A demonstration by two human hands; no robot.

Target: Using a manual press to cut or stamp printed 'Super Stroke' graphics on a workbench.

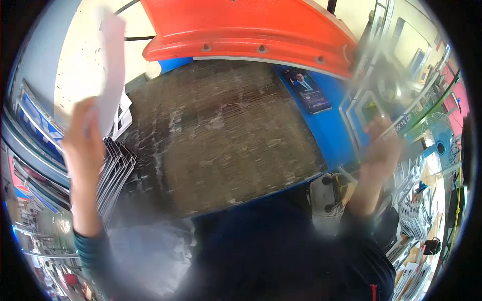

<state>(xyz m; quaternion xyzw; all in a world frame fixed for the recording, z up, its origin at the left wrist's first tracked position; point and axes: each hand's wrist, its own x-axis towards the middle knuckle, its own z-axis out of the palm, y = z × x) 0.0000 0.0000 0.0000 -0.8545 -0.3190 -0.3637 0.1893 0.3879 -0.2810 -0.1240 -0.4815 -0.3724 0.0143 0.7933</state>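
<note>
Raised at the left, my left hand (84, 133) is closed around the lower end of a long, thin white sheet (113, 65). The sheet stands up from the fingers and bends slightly. Near that hand is a stack of flat pieces with dark and pale edges (118, 163). On the right, my right hand (379, 153) is lifted and smeared by motion. A clear, see-through sheet with pale outlines (370, 103) rises from its fingers, also blurred. Between the hands lies a worn, dark work surface (236, 135).
A large orange machine part (251, 32) hangs over the far edge of the worktop. A phone (307, 90) lies on the blue border (321, 130) at the right. Framed panels (40, 125) lean at the left; a blue fan (441, 146) stands far right.
</note>
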